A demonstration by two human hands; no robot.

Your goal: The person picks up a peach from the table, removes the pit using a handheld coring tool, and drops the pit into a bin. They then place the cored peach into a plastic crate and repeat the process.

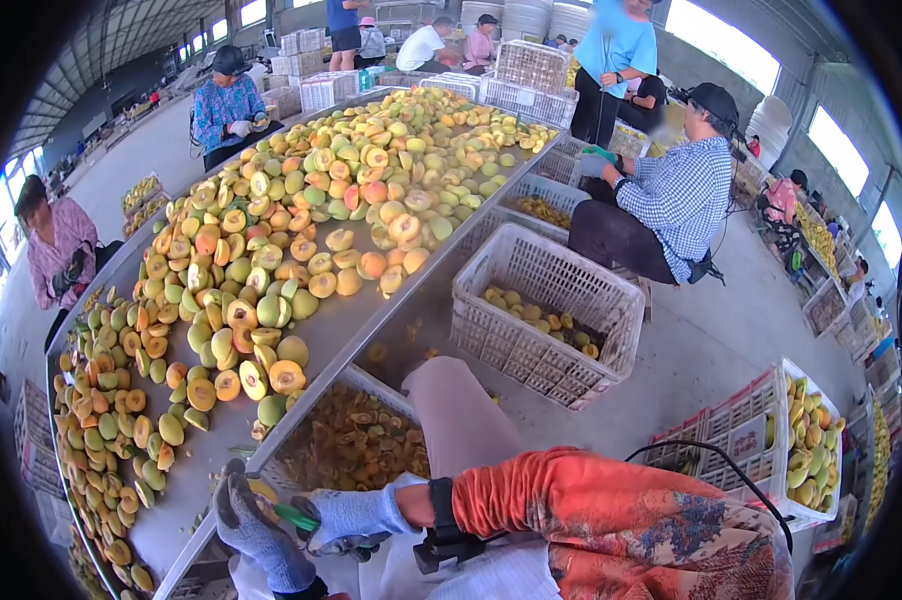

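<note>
Both my hands wear blue-grey gloves and meet at the near edge of the metal table. My left hand [261, 530] is closed around a yellow peach piece [264, 490], mostly hidden by the fingers. In my right hand [353, 517] is a green-handled tool [296, 516] pointing at that piece; its working end cannot be made out. Halved peaches [271, 310], several with pits showing, lie heaped on the table [321, 345]. Below the edge, beside my knee, a crate [376, 385] holds brownish peach scraps [356, 435].
A white plastic crate [546, 350] with some peaches stands on the floor ahead. To my right, another crate [816, 450] is full of peach halves. A person in a checked shirt [671, 190] sits along the same side; two others sit across the table. A black cable [741, 470] loops near my right sleeve.
</note>
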